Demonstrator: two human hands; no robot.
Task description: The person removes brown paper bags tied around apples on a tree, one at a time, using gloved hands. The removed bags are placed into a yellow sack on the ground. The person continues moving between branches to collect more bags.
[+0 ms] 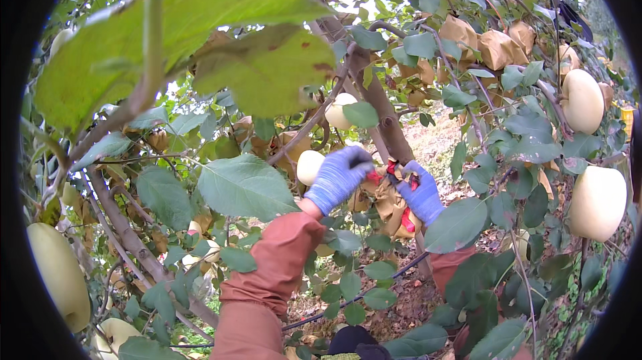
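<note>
My left hand [339, 178], in a blue knit glove, is raised at the middle of the view with its fingers curled in. Its fingertips are slightly blurred beside some red scraps, and what they pinch, if anything, is hidden. To its right my right hand [421, 194], gloved the same way, closes on a crumpled brown paper bag [389, 207] with red lining showing. A leaf covers part of the right wrist. Whether a fruit sits inside the bag cannot be seen. A pale yellow apple [309, 167] shows just left of my left hand, and another apple [340, 111] hangs above it.
Branches and leaves surround both arms, with a large blurred leaf [180, 32] close in front. A thick trunk [384, 109] rises behind my hands. Pale apples [598, 203] hang at the right and left rims. Brown paper bags [501, 49] hang at upper right.
</note>
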